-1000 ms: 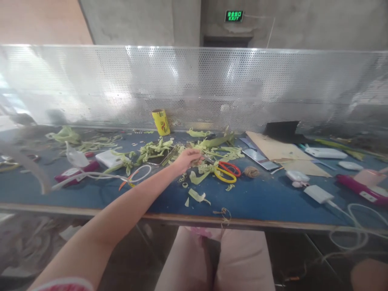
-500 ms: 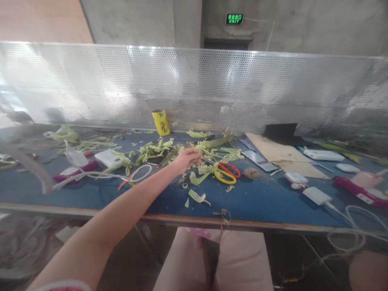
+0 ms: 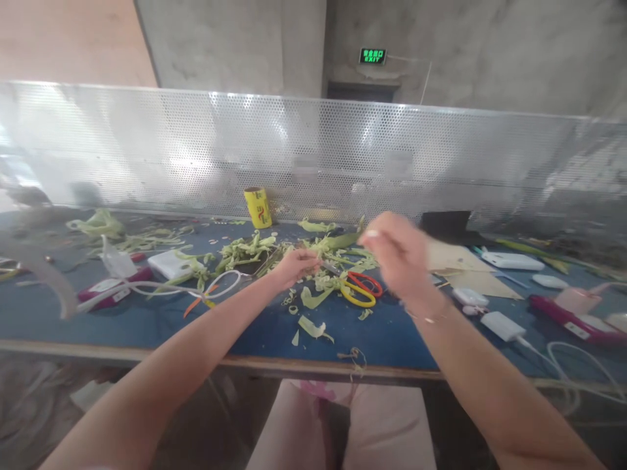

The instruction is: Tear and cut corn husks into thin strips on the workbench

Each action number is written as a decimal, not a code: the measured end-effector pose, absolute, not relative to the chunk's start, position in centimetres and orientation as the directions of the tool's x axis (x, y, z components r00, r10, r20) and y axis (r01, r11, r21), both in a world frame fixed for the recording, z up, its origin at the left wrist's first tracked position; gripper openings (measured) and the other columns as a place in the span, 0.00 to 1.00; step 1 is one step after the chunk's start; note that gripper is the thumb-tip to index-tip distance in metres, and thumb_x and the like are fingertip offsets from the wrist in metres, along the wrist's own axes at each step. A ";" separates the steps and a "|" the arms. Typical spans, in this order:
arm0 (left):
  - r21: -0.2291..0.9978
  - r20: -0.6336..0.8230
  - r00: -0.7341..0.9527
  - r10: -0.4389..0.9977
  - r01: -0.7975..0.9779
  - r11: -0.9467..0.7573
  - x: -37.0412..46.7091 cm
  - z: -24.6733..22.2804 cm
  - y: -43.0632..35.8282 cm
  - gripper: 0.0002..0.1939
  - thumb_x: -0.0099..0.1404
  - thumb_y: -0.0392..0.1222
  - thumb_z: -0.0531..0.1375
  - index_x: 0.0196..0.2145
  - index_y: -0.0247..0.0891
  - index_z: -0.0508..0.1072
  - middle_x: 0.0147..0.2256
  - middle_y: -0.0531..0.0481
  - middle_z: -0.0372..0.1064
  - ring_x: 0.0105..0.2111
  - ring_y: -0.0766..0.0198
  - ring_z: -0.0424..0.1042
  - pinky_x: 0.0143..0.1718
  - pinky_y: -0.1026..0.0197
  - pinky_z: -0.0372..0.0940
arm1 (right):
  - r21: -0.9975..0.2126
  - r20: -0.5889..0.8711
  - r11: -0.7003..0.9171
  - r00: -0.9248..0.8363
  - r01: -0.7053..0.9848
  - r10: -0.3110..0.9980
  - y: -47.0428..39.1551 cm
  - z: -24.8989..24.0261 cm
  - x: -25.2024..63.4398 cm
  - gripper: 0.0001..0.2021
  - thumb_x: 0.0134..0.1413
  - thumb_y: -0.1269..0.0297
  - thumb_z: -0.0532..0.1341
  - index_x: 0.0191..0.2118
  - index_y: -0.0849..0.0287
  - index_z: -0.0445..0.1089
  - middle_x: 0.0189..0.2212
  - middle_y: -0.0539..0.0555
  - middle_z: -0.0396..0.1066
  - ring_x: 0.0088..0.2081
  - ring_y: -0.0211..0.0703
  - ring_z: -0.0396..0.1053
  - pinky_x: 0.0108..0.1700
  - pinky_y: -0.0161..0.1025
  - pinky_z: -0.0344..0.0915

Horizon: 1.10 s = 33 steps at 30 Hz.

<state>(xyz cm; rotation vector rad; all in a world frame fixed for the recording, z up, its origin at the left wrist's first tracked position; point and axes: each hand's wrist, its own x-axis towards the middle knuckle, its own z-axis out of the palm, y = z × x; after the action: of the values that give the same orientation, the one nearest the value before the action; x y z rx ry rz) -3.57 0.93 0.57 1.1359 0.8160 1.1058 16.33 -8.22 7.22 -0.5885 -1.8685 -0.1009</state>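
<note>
My left hand (image 3: 296,266) is closed at the near edge of the pile of pale green leaf strips (image 3: 247,251), by the tip of the scissors (image 3: 358,289). Its fingers are pressed together; what they pinch is too small to make out. The scissors have one red and one yellow handle loop and lie on the blue table (image 3: 392,336). To the right of the pile, my right hand (image 3: 399,251) is raised above the table with curled fingers, blurred, and anything between them cannot be made out. Loose leaf pieces (image 3: 314,328) lie nearer the front edge.
A yellow roll (image 3: 258,207) stands at the back before the perforated metal screen (image 3: 206,143). Brown paper (image 3: 482,282), white chargers (image 3: 504,325) and a purple power strip (image 3: 582,320) are at the right. Cables and a white box (image 3: 171,264) lie at the left.
My right hand has come in from the lower right and now covers the phone and the twine ball. My left hand stays by the scissors' tip. The view has tilted up slightly.
</note>
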 end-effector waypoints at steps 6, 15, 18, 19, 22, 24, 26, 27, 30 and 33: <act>0.979 -0.003 0.364 0.932 -0.188 0.076 -3.6 0.3 1.1 0.11 0.46 0.29 0.68 0.30 0.29 0.73 0.26 0.47 0.75 0.22 0.71 0.71 0.28 0.68 0.68 | -0.561 0.670 0.697 -0.248 0.447 0.699 -1.5 0.9 15.1 0.19 0.56 0.61 0.54 0.54 0.53 0.59 0.48 0.60 0.59 0.41 0.42 0.67 0.38 0.41 0.70; 0.986 0.005 0.416 0.909 -0.152 0.064 -3.5 0.4 0.7 0.12 0.47 0.30 0.67 0.32 0.30 0.75 0.24 0.48 0.73 0.24 0.70 0.72 0.33 0.64 0.69 | -0.667 0.566 0.598 -0.219 0.445 0.794 -1.3 0.0 15.3 0.10 0.51 0.61 0.56 0.38 0.56 0.70 0.39 0.55 0.71 0.39 0.43 0.69 0.43 0.43 0.66; 0.989 0.002 0.432 0.902 -0.134 0.062 -3.5 0.6 0.6 0.13 0.46 0.31 0.68 0.33 0.30 0.76 0.28 0.46 0.75 0.23 0.71 0.71 0.32 0.65 0.68 | -0.720 0.528 0.554 -0.189 0.419 0.828 -0.9 -0.2 15.5 0.11 0.51 0.59 0.57 0.39 0.57 0.69 0.35 0.54 0.72 0.35 0.42 0.69 0.40 0.42 0.66; 0.990 0.002 0.430 0.903 -0.131 0.060 -3.5 0.7 0.6 0.13 0.46 0.31 0.68 0.32 0.30 0.76 0.29 0.45 0.75 0.23 0.72 0.71 0.31 0.65 0.68 | -0.734 0.520 0.541 -0.172 0.409 0.836 -0.8 -0.3 15.6 0.12 0.51 0.58 0.57 0.38 0.57 0.69 0.34 0.54 0.71 0.33 0.41 0.69 0.39 0.41 0.65; 0.991 0.003 0.416 0.909 -0.120 0.052 -3.6 0.9 0.5 0.12 0.45 0.33 0.68 0.31 0.30 0.76 0.29 0.45 0.75 0.20 0.75 0.67 0.27 0.67 0.66 | -0.765 0.513 0.520 -0.129 0.380 0.849 -0.6 -0.4 15.8 0.12 0.50 0.57 0.57 0.38 0.58 0.68 0.30 0.52 0.70 0.30 0.40 0.67 0.36 0.39 0.65; 0.993 0.003 0.404 0.915 -0.107 0.044 -3.6 0.9 0.5 0.12 0.45 0.34 0.69 0.30 0.31 0.77 0.29 0.45 0.75 0.18 0.77 0.64 0.23 0.69 0.64 | -0.786 0.503 0.507 -0.112 0.353 0.857 -0.4 -0.4 16.0 0.13 0.49 0.56 0.58 0.38 0.58 0.68 0.29 0.52 0.69 0.29 0.39 0.67 0.34 0.39 0.65; 0.996 0.012 0.386 0.922 -0.090 0.024 -3.7 0.9 0.5 0.12 0.45 0.37 0.69 0.30 0.31 0.77 0.28 0.46 0.75 0.16 0.78 0.61 0.19 0.71 0.60 | -0.807 0.490 0.494 -0.100 0.324 0.866 -0.3 -0.4 16.1 0.12 0.49 0.57 0.58 0.38 0.58 0.68 0.29 0.52 0.69 0.29 0.39 0.67 0.34 0.38 0.65; 0.997 0.019 0.375 0.927 -0.079 0.011 -3.7 0.9 0.6 0.12 0.45 0.37 0.69 0.30 0.31 0.77 0.27 0.47 0.75 0.16 0.78 0.60 0.18 0.71 0.57 | -0.816 0.484 0.488 -0.095 0.309 0.870 -0.2 -0.4 16.2 0.12 0.48 0.57 0.58 0.37 0.58 0.68 0.30 0.52 0.69 0.29 0.39 0.68 0.34 0.39 0.65; 0.998 0.048 0.349 0.936 -0.052 -0.032 -3.8 0.7 0.7 0.12 0.44 0.39 0.69 0.28 0.31 0.76 0.25 0.48 0.73 0.16 0.77 0.59 0.16 0.71 0.53 | -0.843 0.466 0.470 -0.081 0.262 0.881 -0.2 -0.2 16.2 0.11 0.47 0.59 0.58 0.36 0.58 0.67 0.32 0.52 0.69 0.30 0.39 0.69 0.35 0.39 0.66; 0.997 0.080 0.337 0.938 -0.048 -0.068 -3.9 0.5 1.0 0.12 0.45 0.40 0.69 0.26 0.31 0.75 0.23 0.50 0.71 0.16 0.77 0.59 0.17 0.70 0.53 | -0.869 0.438 0.441 -0.064 0.225 0.897 -0.2 -0.1 16.2 0.10 0.45 0.59 0.59 0.35 0.57 0.66 0.31 0.51 0.69 0.29 0.39 0.70 0.35 0.39 0.67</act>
<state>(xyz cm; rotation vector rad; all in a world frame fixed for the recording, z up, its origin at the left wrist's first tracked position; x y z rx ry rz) -3.86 0.97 0.54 1.3810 0.8889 1.0193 16.16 -0.25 -0.08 -1.0142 -1.5688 0.7474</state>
